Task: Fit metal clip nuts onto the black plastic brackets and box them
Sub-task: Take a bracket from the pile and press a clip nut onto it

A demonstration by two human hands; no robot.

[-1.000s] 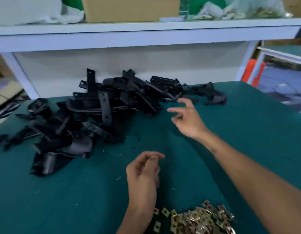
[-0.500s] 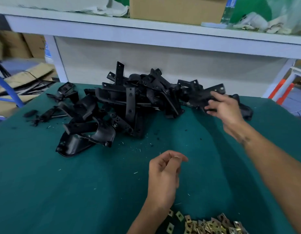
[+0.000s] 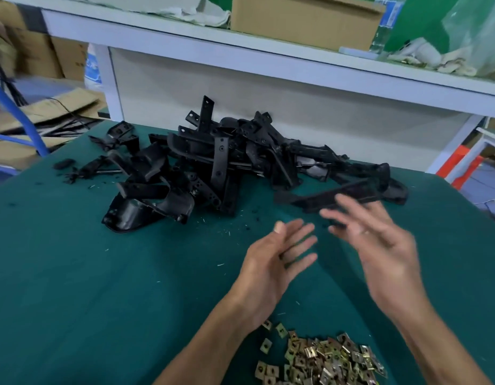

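The task looks barely begun. The brackets (image 3: 213, 173) lie heaped at the far side of the counter (image 3: 74, 287), the nuts (image 3: 321, 359) loose near its front edge. Left hand (image 3: 271, 259) and right hand (image 3: 379, 240) hover with fingers spread, holding nothing; a box for packing is not identifiable.

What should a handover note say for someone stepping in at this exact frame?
Left hand: open, fingers spread, holding nothing, above the green table.
Right hand: open and motion-blurred, just in front of a long bracket; whether it touches it is unclear.
Brackets: a black heap at the far side of the table, with the long one lying apart at its right.
Clip nuts: loose pile at the near edge, between the forearms.
Done: nothing visible; no bracket shows a nut fitted.
Left: pick a bracket, fit nuts, box it. The only box in view is a cardboard one on the shelf.
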